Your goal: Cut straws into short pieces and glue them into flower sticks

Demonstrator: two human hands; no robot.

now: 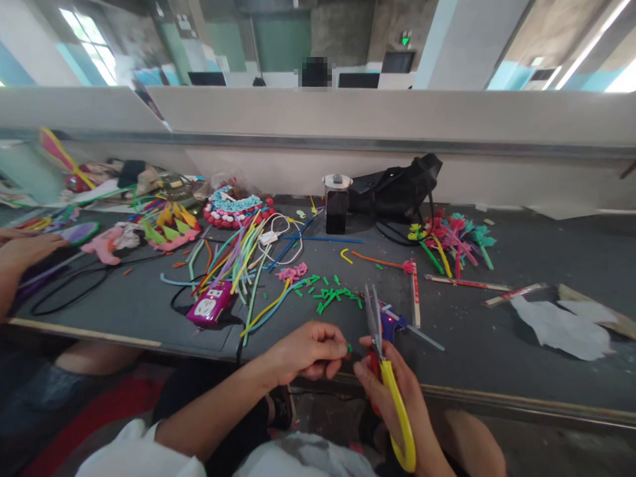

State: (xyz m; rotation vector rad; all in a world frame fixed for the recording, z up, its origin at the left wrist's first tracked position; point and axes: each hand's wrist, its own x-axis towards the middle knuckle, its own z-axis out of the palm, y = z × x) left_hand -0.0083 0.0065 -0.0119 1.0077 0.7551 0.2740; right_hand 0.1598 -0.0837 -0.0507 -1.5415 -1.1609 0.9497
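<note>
Near the table's front edge, my left hand pinches a small green pipe cleaner piece between thumb and finger. My right hand is closed around a pair of scissors with yellow and red handles, its blades pointing up and away from me. Just beyond my hands lies a loose group of short green pieces. Behind the scissors rests a blue glue gun with a small red light and a clear glue stick at its back, partly hidden by the blades.
Long coloured pipe cleaners and a purple power socket box lie to the left. Farther back stand a lidded cup, a phone and a black bag. Bright fuzzy flowers lie right; another person's hands work far left.
</note>
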